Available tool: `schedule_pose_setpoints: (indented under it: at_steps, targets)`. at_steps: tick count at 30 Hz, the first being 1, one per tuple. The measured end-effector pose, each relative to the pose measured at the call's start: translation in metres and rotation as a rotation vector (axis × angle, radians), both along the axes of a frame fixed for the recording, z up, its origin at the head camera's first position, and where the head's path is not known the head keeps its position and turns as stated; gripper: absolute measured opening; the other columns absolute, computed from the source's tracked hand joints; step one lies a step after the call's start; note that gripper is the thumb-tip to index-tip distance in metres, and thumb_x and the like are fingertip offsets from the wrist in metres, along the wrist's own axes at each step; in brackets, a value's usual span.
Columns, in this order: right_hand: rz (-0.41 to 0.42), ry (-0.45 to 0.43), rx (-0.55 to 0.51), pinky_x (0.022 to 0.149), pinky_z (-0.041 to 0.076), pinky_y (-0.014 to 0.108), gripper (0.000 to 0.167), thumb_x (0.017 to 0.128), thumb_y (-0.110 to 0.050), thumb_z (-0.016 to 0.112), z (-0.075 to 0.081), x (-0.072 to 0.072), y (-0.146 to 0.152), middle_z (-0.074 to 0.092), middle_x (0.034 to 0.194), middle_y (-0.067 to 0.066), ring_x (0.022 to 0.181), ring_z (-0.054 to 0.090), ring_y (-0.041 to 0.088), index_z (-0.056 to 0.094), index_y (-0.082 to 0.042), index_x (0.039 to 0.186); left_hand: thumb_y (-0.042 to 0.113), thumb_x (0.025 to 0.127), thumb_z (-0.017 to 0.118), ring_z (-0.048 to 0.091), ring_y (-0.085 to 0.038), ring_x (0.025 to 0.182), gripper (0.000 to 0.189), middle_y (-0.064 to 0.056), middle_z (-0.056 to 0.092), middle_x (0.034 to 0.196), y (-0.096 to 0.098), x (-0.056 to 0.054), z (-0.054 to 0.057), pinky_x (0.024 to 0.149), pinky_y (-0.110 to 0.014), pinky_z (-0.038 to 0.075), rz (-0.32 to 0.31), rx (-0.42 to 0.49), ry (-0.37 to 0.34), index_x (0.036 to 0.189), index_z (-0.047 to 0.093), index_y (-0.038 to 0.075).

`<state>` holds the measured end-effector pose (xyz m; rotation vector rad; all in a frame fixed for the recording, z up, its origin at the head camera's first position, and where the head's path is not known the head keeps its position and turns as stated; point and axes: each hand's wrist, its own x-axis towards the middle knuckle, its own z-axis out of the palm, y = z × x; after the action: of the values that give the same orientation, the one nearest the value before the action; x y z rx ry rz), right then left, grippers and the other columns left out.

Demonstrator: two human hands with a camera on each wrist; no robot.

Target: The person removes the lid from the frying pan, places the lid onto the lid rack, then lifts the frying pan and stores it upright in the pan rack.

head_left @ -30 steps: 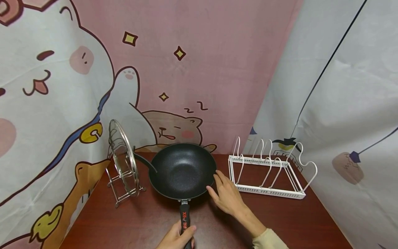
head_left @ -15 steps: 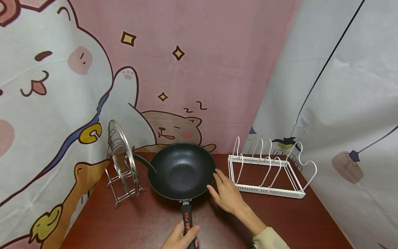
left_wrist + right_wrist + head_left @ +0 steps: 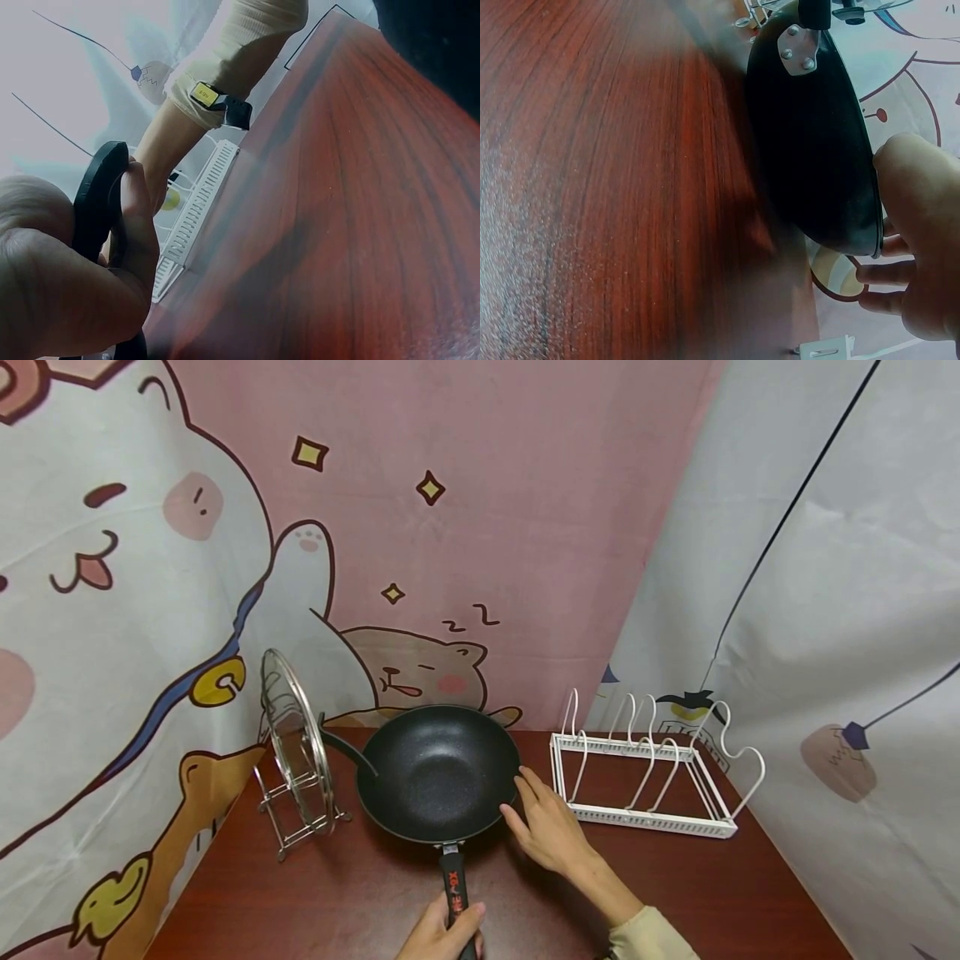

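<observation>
A black wok (image 3: 438, 777) sits on the table, its bowl facing up and its handle (image 3: 453, 877) toward me. My left hand (image 3: 442, 931) grips that handle, fingers wrapped around it and thumb on top; in the left wrist view the left hand (image 3: 82, 292) curls around the black grip. My right hand (image 3: 551, 831) touches the wok's right rim with fairly straight fingers and the thumb spread apart. From the right wrist view, the right hand (image 3: 922, 232) lies along the rim of the tilted-looking wok (image 3: 810, 142), whose riveted handle bracket shows.
Left of the wok, a glass lid (image 3: 296, 739) with a steel rim stands in a wire rack (image 3: 288, 839). A black curved handle (image 3: 348, 747) juts from the lid and overlaps the wok's left side. A white rack (image 3: 645, 818) with upright loops stands on the right of the table (image 3: 322, 910).
The wok's handle has swung slightly to the right with my left hand, mostly in the first half second. My right hand has stayed at the rim. The lid and racks have not moved.
</observation>
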<state>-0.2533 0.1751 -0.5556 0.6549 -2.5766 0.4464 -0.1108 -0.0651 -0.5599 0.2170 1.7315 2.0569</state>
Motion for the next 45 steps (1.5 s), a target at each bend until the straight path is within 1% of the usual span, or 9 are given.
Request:
schedule_pose_setpoints:
  at_steps: [13, 17, 24, 31, 33, 36, 39, 41, 45]
  targets:
    - [-0.008, -0.050, -0.038, 0.117, 0.057, 0.060, 0.058, 0.110, -0.035, 0.072, 0.002, 0.005, 0.001, 0.059, 0.164, 0.027, 0.144, 0.067, 0.046, 0.064, 0.007, 0.150, 0.036, 0.115, 0.067, 0.064, -0.005, 0.062, 0.032, 0.002, 0.071, 0.076, -0.001, 0.000, -0.001, 0.059, -0.019, 0.056, 0.024, 0.009, -0.049, 0.112, 0.055, 0.005]
    - [0.003, -0.093, -0.089, 0.121, 0.054, 0.060, 0.061, 0.110, -0.035, 0.072, 0.005, 0.009, 0.002, 0.056, 0.167, 0.027, 0.150, 0.063, 0.044, 0.060, 0.004, 0.156, 0.030, 0.115, 0.064, 0.064, -0.008, 0.067, 0.032, 0.001, 0.068, 0.079, -0.004, 0.000, -0.001, 0.064, -0.022, 0.057, 0.024, 0.017, -0.090, 0.120, 0.058, -0.001]
    - [0.009, -0.153, -0.201, 0.123, 0.052, 0.060, 0.061, 0.111, -0.035, 0.070, 0.014, 0.023, 0.000, 0.054, 0.171, 0.020, 0.156, 0.057, 0.038, 0.056, -0.003, 0.161, 0.029, 0.117, 0.059, 0.074, -0.014, 0.078, 0.041, -0.003, 0.069, 0.091, -0.009, -0.001, 0.002, 0.073, -0.029, 0.064, 0.032, 0.009, -0.134, 0.133, 0.055, -0.008]
    - [0.049, -0.149, -0.333, 0.118, 0.055, 0.056, 0.050, 0.108, -0.026, 0.074, 0.025, 0.043, -0.007, 0.066, 0.158, 0.014, 0.146, 0.067, 0.031, 0.064, -0.008, 0.153, 0.028, 0.115, 0.062, 0.078, -0.019, 0.101, 0.054, -0.008, 0.074, 0.111, -0.010, -0.007, 0.002, 0.086, -0.038, 0.067, 0.078, -0.023, -0.133, 0.149, 0.048, -0.012]
    - [0.058, -0.167, -0.376, 0.113, 0.058, 0.052, 0.045, 0.108, -0.024, 0.074, 0.028, 0.050, -0.010, 0.071, 0.151, 0.011, 0.137, 0.071, 0.027, 0.067, -0.009, 0.150, 0.031, 0.115, 0.062, 0.078, -0.020, 0.103, 0.058, -0.007, 0.076, 0.115, -0.012, -0.011, -0.003, 0.086, -0.037, 0.066, 0.065, -0.045, -0.132, 0.153, 0.048, -0.010]
    - [0.072, -0.235, -0.455, 0.104, 0.060, 0.042, 0.037, 0.108, -0.023, 0.075, 0.033, 0.060, -0.013, 0.076, 0.137, 0.004, 0.122, 0.075, 0.021, 0.072, -0.011, 0.142, 0.037, 0.115, 0.061, 0.079, -0.020, 0.103, 0.060, -0.007, 0.077, 0.120, -0.017, -0.019, -0.021, 0.084, -0.036, 0.063, 0.035, -0.054, -0.131, 0.156, 0.049, -0.005]
    - [0.082, -0.344, -0.533, 0.096, 0.060, 0.032, 0.025, 0.108, -0.024, 0.075, 0.039, 0.071, -0.015, 0.078, 0.122, -0.004, 0.109, 0.074, 0.011, 0.075, -0.017, 0.132, 0.043, 0.114, 0.061, 0.080, -0.020, 0.103, 0.063, -0.008, 0.078, 0.123, -0.020, -0.031, -0.048, 0.083, -0.035, 0.061, 0.023, -0.043, -0.111, 0.156, 0.051, -0.002]
    - [0.101, -0.425, -0.579, 0.092, 0.060, 0.029, 0.019, 0.109, -0.025, 0.075, 0.042, 0.078, -0.016, 0.078, 0.115, -0.006, 0.104, 0.072, 0.005, 0.076, -0.019, 0.127, 0.047, 0.113, 0.064, 0.080, -0.020, 0.107, 0.062, -0.007, 0.078, 0.123, -0.021, -0.041, -0.067, 0.086, -0.036, 0.062, 0.029, -0.021, -0.138, 0.153, 0.056, 0.000]
    - [0.166, -0.543, -0.614, 0.087, 0.061, 0.026, 0.014, 0.112, -0.025, 0.071, 0.044, 0.088, -0.018, 0.081, 0.112, 0.002, 0.097, 0.072, 0.002, 0.076, -0.018, 0.122, 0.051, 0.113, 0.064, 0.080, -0.023, 0.111, 0.059, -0.009, 0.080, 0.123, -0.023, -0.057, -0.097, 0.090, -0.038, 0.063, 0.045, 0.017, -0.160, 0.145, 0.064, 0.002]
